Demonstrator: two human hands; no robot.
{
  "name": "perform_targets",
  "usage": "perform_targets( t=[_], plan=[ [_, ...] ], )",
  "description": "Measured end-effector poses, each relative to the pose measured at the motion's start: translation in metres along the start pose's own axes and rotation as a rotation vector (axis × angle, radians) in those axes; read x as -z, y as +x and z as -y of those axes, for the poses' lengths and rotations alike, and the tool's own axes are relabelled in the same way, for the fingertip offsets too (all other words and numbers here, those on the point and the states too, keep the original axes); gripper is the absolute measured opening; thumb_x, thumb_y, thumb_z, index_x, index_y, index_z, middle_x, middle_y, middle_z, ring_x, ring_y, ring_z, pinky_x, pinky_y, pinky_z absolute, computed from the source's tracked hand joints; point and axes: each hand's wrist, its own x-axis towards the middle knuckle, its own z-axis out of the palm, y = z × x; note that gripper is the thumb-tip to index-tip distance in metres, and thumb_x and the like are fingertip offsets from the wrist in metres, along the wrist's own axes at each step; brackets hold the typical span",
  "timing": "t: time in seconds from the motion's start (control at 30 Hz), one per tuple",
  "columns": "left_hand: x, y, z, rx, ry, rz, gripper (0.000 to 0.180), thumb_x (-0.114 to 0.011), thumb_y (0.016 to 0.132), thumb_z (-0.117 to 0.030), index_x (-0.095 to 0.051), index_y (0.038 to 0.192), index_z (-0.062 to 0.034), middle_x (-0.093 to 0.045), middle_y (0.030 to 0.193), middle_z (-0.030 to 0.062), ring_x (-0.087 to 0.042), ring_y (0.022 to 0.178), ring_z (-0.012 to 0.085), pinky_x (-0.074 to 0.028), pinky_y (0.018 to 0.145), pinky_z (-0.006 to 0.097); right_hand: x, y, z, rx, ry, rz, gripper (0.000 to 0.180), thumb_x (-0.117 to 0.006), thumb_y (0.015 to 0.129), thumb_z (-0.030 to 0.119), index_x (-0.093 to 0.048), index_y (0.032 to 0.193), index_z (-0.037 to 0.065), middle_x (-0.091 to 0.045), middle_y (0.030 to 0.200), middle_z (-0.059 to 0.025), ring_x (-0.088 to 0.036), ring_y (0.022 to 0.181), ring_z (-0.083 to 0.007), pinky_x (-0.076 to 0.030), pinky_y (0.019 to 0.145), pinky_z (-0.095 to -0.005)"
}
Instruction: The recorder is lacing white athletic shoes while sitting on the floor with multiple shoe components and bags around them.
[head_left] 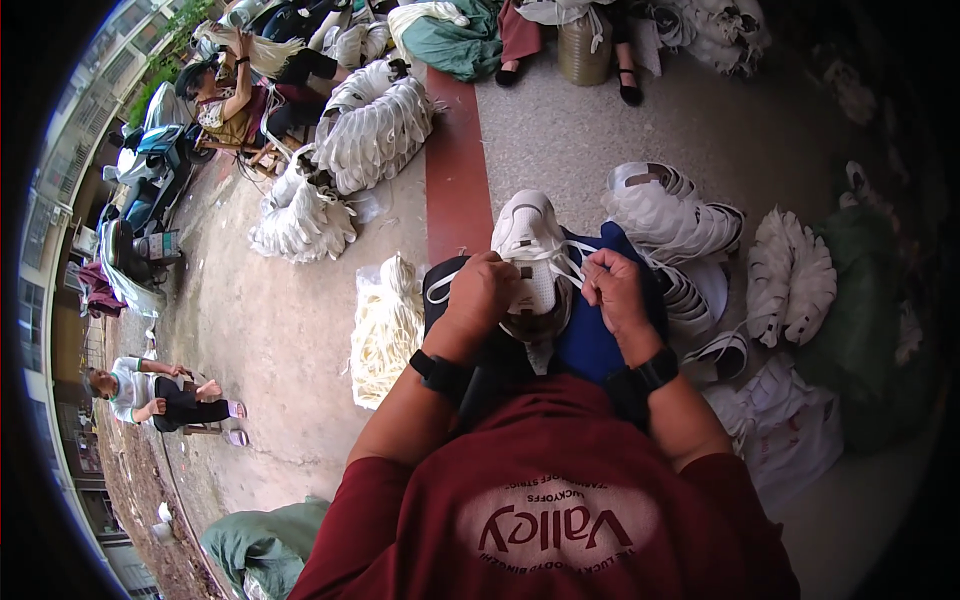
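Observation:
A white shoe upper (528,235) rests on my lap over a blue cloth (592,335), toe pointing away from me. My left hand (482,295) grips the shoe's left side and a white lace that loops out to the left. My right hand (612,290) pinches the other end of the white lace (570,262) beside the shoe's eyelets. Both wrists wear black bands.
A bundle of white laces (385,330) lies on the ground at my left. Stacks of white shoe uppers (680,215) sit at my right, more piles (375,130) farther off. Other people sit working at the upper left and left edge. A scooter (150,160) stands left.

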Motion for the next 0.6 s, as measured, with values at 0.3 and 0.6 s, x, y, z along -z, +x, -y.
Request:
perform_targets(
  t=[0.3,0.6],
  plan=[
    [-0.032,-0.006,0.012,0.403,-0.82,-0.171,0.005,-0.066,0.077,-0.005,-0.068,0.081,-0.0013,-0.064,0.08,0.0092,-0.062,0.077,0.0173,-0.048,0.07,0.028,-0.002,-0.001,-0.001,-0.006,0.02,0.015,0.013,-0.054,0.087,0.004,-0.056,0.074,0.002,-0.048,0.053,0.0,-0.041,0.043,-0.0057,-0.03,0.043,-0.0205],
    [-0.015,-0.009,0.002,0.259,-0.424,-0.165,0.005,-0.066,0.077,-0.009,-0.069,0.08,-0.0065,-0.063,0.082,0.0064,-0.061,0.077,0.0242,-0.049,0.068,0.031,-0.001,-0.001,-0.002,-0.019,-0.018,0.011,0.012,-0.055,0.087,0.004,-0.057,0.075,0.001,-0.048,0.053,-0.0005,-0.042,0.044,-0.006,-0.031,0.044,-0.0205]
  ],
)
